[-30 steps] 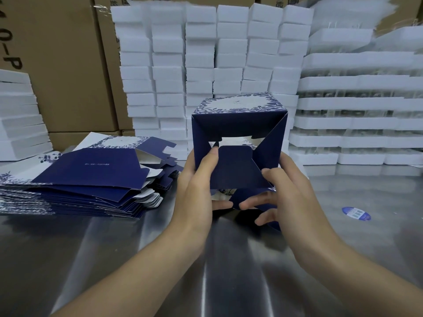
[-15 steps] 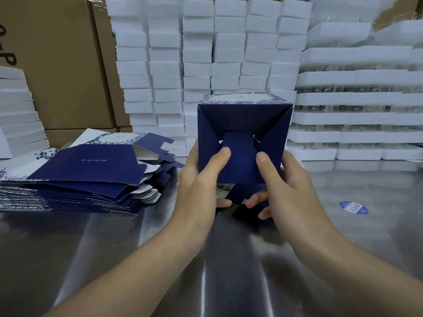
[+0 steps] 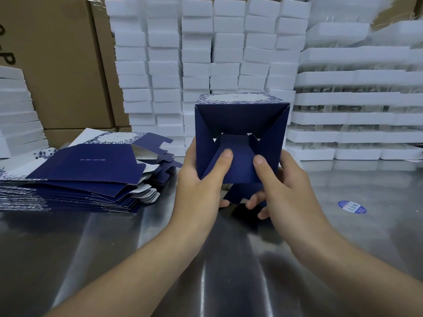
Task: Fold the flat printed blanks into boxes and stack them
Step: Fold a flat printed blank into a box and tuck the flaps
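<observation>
Above steel table [image 3: 91, 248], navy box [image 3: 240, 117], flaps folded inward, thumbs pressing.

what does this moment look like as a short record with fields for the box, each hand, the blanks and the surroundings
box: dark blue box, held in both hands, one end facing the camera, flaps folded inward with small gaps
left hand: left hand grips the box's left side, thumb on the lower flap
right hand: right hand grips the right side, thumb on the same flap
flat blanks: flat blanks stacked on the table, left of the hands
background: foam blocks, cartons
sticker: blue sticker on the table
</observation>
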The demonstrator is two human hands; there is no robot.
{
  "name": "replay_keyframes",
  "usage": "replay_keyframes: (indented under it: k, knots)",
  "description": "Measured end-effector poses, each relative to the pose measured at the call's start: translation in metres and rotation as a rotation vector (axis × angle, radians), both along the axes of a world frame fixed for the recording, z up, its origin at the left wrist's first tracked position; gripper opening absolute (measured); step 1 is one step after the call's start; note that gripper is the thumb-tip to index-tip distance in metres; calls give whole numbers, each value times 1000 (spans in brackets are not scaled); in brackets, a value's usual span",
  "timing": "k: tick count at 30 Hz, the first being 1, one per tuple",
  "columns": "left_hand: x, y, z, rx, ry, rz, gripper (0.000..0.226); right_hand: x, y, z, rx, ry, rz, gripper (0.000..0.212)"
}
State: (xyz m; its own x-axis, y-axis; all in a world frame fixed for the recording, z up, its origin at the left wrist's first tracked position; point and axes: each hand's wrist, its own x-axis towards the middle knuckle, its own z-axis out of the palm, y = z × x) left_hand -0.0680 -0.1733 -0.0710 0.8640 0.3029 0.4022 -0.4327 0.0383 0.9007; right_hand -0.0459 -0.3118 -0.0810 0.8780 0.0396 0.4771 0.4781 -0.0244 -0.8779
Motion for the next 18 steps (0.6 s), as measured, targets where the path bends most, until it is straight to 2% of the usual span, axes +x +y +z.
replay_keyframes:
  k: [5,8,11,15,18]
  knots:
    - [-4,2,3,9,-14,-53,62,-5,0,3,-6,9,37,13]
    - [-4,1,4,5,-13,-69,71,-6,0,4,-33,28,47,15]
    - [-1,1,1,13,-19,-28,58,-5,-1,3,-51,33,54,2]
    - [6,3,-3,29,-46,55,47,-6,0,2,-81,-4,73,10]
    - [5,4,-2,24,-60,48,45,-7,0,2,-88,-8,74,8]
